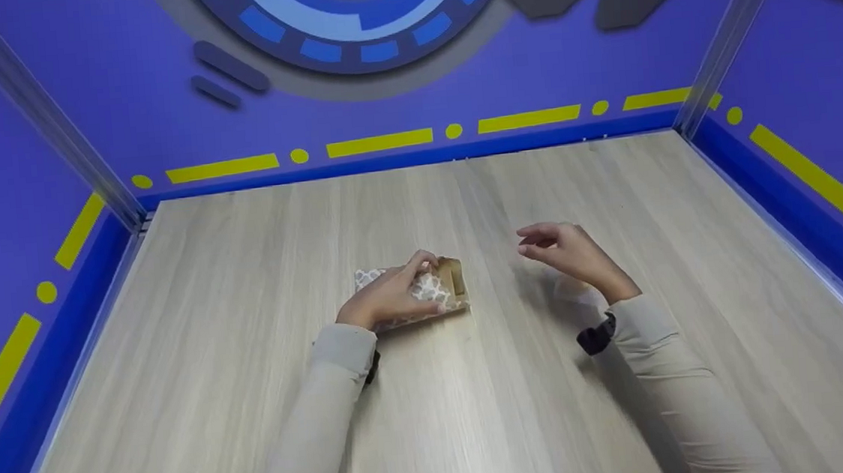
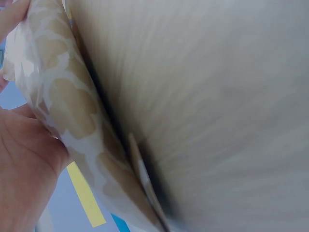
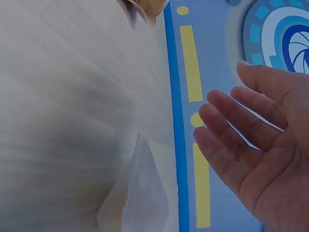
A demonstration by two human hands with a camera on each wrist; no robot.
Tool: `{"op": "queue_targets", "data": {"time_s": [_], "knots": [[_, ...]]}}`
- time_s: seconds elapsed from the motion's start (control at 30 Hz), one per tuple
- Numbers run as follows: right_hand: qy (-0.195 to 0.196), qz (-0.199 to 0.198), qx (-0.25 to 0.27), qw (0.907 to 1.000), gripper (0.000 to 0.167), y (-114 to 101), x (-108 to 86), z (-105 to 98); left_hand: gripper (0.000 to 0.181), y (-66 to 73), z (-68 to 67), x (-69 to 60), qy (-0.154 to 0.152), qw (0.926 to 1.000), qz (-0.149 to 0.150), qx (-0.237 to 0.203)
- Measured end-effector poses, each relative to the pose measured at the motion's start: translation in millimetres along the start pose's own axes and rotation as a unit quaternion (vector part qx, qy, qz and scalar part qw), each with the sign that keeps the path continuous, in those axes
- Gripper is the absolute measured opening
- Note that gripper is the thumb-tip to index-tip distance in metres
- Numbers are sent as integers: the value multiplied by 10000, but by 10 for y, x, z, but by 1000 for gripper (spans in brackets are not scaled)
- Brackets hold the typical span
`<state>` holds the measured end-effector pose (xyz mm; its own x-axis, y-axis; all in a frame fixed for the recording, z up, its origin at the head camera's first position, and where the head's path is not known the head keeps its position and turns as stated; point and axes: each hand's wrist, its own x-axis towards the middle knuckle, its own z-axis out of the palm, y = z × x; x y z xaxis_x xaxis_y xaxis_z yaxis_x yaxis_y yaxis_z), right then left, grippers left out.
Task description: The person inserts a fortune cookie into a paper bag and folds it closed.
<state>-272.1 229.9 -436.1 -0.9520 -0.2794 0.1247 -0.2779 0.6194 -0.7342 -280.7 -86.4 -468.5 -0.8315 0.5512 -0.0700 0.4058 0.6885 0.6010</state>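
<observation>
Where the head view covers the worktop, a patterned package (image 1: 429, 290) lies at centre on the table (image 1: 201, 404). The left hand (image 1: 392, 295) grips it from the left, thumb toward its near edge. Its right end stands open, brown inner flap (image 1: 457, 275) exposed; judged from this, opening is done, while closing or emptying is not. The right hand (image 1: 570, 255) hangs to the right, fingers loosely bent, holding nothing, above a translucent piece (image 1: 576, 290). Wood-grain surface extends left, right and near; the far wall (image 1: 381, 112) and side walls stand well apart from both hands.

In the left wrist view, the palm bears against the package; a thin flap edge projects beside the tabletop.

In the right wrist view, the fingers are spread and hold nothing; the translucent piece rises to a peak, apart from them. Its contents cannot be told.
</observation>
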Motion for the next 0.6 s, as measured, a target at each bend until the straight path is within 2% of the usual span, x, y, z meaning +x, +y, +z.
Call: {"op": "queue_targets", "data": {"time_s": [0.23, 0.6], "knots": [[98, -43, -304, 9995, 39, 142, -113, -92, 66, 3, -15, 4, -15, 10000, -72, 40], [157, 351, -733, 9966, 46, 293, -317, -212, 68, 4, -9, 1, -53, 9999, -86, -24]]}}
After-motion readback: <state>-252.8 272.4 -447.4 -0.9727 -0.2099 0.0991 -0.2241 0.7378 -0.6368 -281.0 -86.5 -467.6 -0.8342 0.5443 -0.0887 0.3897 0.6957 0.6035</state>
